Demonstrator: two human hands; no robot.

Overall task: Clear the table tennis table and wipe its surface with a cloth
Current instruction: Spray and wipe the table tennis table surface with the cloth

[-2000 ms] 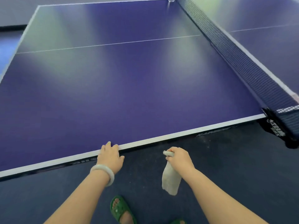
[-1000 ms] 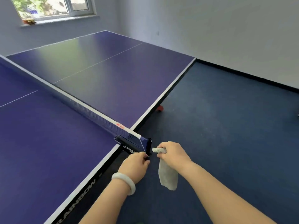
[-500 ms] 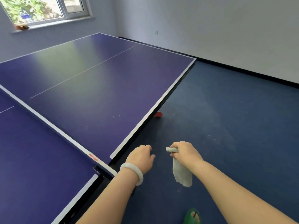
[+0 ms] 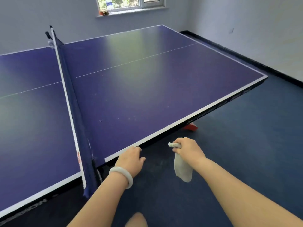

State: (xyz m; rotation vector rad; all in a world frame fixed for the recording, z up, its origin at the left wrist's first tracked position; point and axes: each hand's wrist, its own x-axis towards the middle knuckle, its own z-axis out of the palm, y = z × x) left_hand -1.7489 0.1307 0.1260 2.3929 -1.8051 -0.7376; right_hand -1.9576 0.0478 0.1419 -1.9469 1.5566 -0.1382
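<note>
Just off the near edge of the table tennis table [image 4: 147, 95], the right hand [image 4: 188, 149] clutches the cloth [image 4: 182, 169], which hangs lengthwise straight down, while the left hand [image 4: 131, 158] touches that edge with loosely bent fingers.

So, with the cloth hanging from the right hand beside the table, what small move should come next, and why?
Probably lift the right hand and lay the cloth on the table by the pale specks. The cloth hangs beside the edge, off the surface, while the specks show there.
</note>
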